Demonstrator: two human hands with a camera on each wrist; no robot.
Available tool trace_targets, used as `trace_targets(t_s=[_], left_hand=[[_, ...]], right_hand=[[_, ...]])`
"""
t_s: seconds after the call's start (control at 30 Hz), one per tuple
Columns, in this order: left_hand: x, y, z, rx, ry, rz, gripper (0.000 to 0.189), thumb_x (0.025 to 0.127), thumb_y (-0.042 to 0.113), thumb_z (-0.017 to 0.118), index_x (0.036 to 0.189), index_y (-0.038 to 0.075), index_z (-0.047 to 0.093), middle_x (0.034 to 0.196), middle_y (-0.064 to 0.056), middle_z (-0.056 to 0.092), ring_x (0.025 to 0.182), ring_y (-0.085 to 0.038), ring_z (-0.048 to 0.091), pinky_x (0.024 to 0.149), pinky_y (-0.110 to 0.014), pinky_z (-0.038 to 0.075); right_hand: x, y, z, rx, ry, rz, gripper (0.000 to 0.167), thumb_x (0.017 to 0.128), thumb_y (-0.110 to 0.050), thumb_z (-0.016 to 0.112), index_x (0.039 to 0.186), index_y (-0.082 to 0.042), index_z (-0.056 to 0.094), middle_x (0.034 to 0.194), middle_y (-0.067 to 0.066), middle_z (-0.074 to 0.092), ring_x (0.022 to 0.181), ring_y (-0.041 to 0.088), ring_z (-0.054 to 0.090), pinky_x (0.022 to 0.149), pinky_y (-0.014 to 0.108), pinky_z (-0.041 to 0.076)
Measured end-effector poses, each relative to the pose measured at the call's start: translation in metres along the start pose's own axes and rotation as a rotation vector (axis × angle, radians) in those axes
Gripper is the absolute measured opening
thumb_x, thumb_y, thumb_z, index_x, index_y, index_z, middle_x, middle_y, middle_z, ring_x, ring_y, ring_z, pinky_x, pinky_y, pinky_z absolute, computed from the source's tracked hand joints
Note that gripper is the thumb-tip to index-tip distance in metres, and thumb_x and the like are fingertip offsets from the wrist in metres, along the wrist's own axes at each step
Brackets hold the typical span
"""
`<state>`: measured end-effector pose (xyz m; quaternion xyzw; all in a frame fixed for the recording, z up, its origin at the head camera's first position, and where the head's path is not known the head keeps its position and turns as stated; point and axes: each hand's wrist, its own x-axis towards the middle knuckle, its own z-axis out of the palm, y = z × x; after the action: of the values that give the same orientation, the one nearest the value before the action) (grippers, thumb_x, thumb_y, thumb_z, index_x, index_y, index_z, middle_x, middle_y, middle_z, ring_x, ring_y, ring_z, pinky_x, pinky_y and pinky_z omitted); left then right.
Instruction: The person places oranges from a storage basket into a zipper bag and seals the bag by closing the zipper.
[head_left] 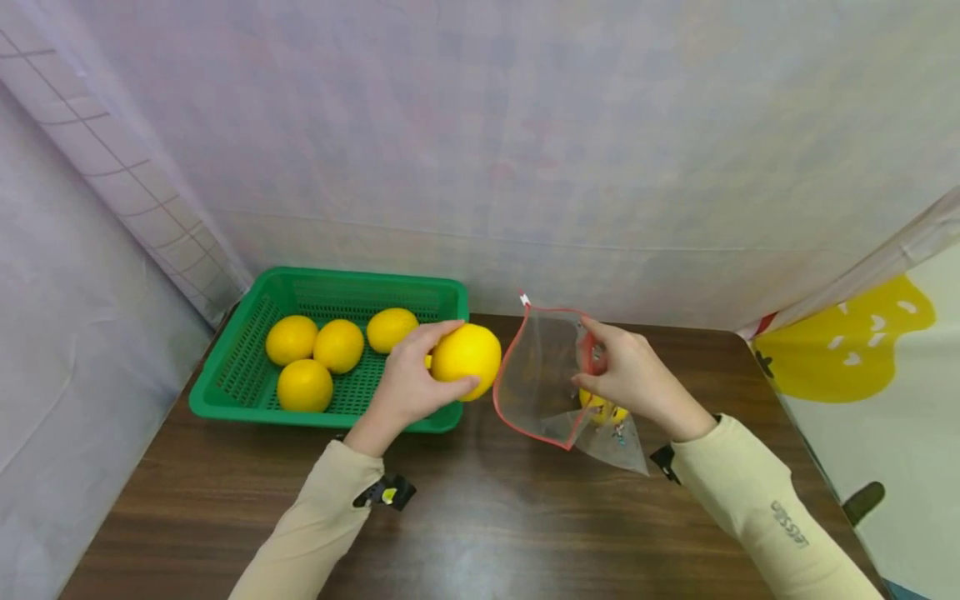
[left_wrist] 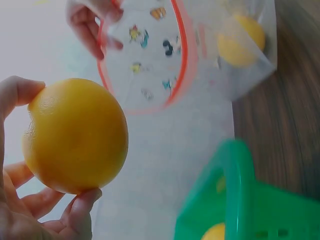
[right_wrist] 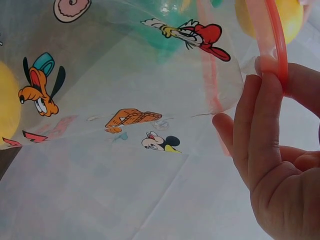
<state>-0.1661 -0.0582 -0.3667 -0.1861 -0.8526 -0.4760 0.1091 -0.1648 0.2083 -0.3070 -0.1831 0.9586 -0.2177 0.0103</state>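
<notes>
My left hand (head_left: 411, 385) grips a round yellow citrus fruit (head_left: 468, 360), thumb and fingers curled about its sides. It is raised right beside the mouth of a clear zip bag (head_left: 538, 367) with red edging and cartoon prints. My right hand (head_left: 633, 375) pinches the red edge of that bag between thumb and fingers, seen closely in the right wrist view at the red strip (right_wrist: 276, 50). The bag's mouth gapes toward the left hand. Inside, at the bag's lower end, lies another yellow fruit (left_wrist: 242, 41), partly covered by the right hand in the head view.
A green perforated basket (head_left: 206, 406) with several yellow fruits (head_left: 305, 385) stands left on the dark wooden table (head_left: 480, 533). Pale curtains (head_left: 487, 167) hang close behind the table. At the right side is a white surface with a yellow print (head_left: 840, 350).
</notes>
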Motion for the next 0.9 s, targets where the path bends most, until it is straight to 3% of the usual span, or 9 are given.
trace_targets(t_s=[0.4, 0.67, 0.9], left_hand=[[0.006, 0.021, 0.033, -0.005, -0.112, 0.02, 0.065, 0.069, 0.029, 0.075, 0.127, 0.014, 0.052, 0.123, -0.003, 0.053, 0.103, -0.02, 0.053, 0.079, -0.038, 0.048], [0.007, 0.015, 0.051, 0.047, -0.174, -0.045, 0.066, 0.07, 0.033, 0.073, 0.128, 0.015, 0.051, 0.122, -0.004, 0.053, 0.101, -0.021, 0.054, 0.077, -0.036, 0.049], [0.008, 0.007, 0.056, 0.111, -0.176, -0.088, 0.066, 0.067, 0.033, 0.074, 0.127, 0.016, 0.053, 0.12, -0.004, 0.054, 0.099, -0.021, 0.055, 0.076, -0.036, 0.049]], right_hand=[[0.002, -0.003, 0.002, 0.009, 0.003, 0.006, 0.078, 0.071, -0.01, 0.075, 0.134, 0.01, 0.035, 0.074, 0.004, 0.056, 0.057, 0.012, 0.051, 0.055, 0.025, 0.045], [0.001, -0.007, 0.002, 0.014, 0.031, 0.005, 0.079, 0.071, -0.011, 0.076, 0.134, 0.011, 0.034, 0.07, 0.004, 0.055, 0.055, 0.013, 0.046, 0.052, 0.026, 0.042], [0.001, -0.008, 0.002, 0.056, 0.043, 0.048, 0.081, 0.072, -0.012, 0.075, 0.136, 0.011, 0.03, 0.068, 0.004, 0.054, 0.052, 0.012, 0.047, 0.051, 0.026, 0.042]])
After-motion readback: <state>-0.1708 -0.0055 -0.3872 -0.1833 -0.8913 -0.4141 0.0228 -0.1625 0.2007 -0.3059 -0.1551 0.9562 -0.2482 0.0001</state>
